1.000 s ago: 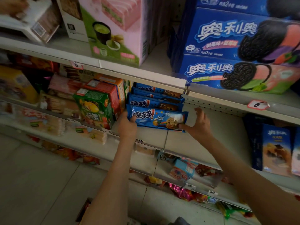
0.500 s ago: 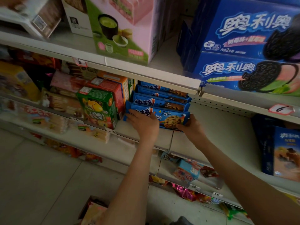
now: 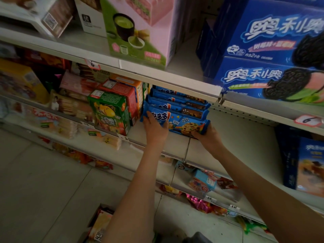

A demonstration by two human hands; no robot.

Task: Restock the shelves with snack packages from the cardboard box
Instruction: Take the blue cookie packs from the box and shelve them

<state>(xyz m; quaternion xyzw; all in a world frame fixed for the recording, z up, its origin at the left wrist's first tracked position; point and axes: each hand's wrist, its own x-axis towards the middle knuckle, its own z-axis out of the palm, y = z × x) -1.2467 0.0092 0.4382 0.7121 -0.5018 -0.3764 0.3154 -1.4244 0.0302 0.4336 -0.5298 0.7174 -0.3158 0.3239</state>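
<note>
Stock remains in the brown cardboard box, which sits on the floor well below and left of the blue foil cookie packet. Just left of that packet stands a green cardboard snack carton. The left hand lies across the packet's left half, its grip loose, with fingers spread flat against the printed face rather than wrapped round it. The packet stands on edge on the white metal shelf, touching the row of matching blue packets behind it. At the packet's right end the right hand cups the corner, its grip closed round that end and its fingertips hidden behind the foil. This looks like the seating step: the next move calls for squaring the packet against the row, letting go with both hands, then reaching down to the box.
</note>
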